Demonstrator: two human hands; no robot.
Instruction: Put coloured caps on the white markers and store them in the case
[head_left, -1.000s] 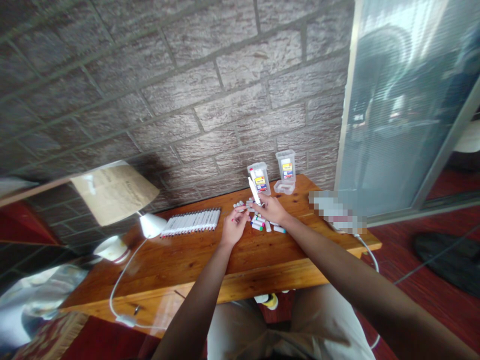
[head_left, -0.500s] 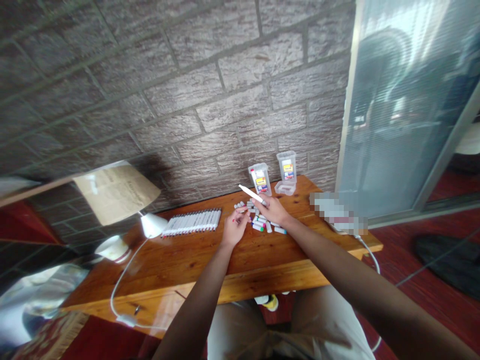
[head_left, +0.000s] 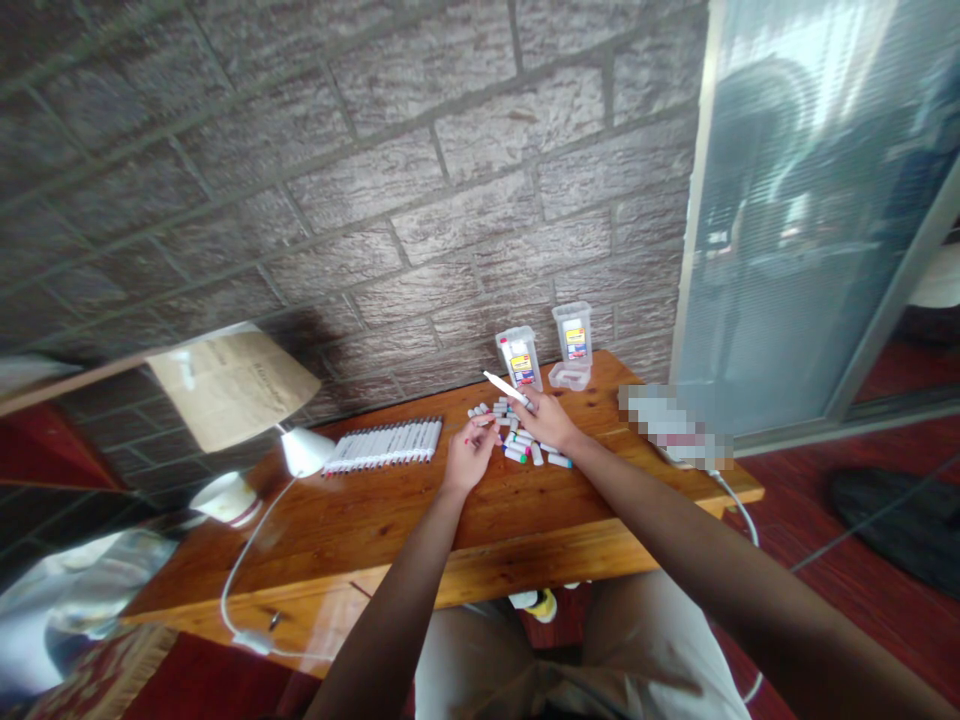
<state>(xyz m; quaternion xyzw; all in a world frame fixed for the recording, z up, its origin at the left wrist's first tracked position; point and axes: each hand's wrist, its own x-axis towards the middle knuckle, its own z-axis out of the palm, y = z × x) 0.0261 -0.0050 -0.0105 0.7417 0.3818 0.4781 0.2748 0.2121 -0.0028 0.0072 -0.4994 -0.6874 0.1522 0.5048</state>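
My right hand [head_left: 546, 420] is closed around a white marker [head_left: 507, 388], its uncapped-looking tip pointing up and to the left. Just left of it, my left hand [head_left: 471, 455] has its fingers drawn together over the desk; whatever is in them is too small to make out. A red spot shows at its thumb side. Between and beside both hands lies a pile of loose marker caps [head_left: 517, 447], some grey and some with coloured ends. On the left, several white markers [head_left: 386, 443] lie side by side in a neat row.
Two clear plastic boxes with labels, one holding white items [head_left: 521, 358] and another [head_left: 574, 335] with its lid beside it, stand by the brick wall. A lamp [head_left: 306, 452], a white bowl [head_left: 227, 498] and a blurred-out item [head_left: 671, 425] are on the wooden desk [head_left: 525, 510].
The marker in my right hand has shifted very slightly to the right, its tip a little lower. My left hand has stayed where it was.
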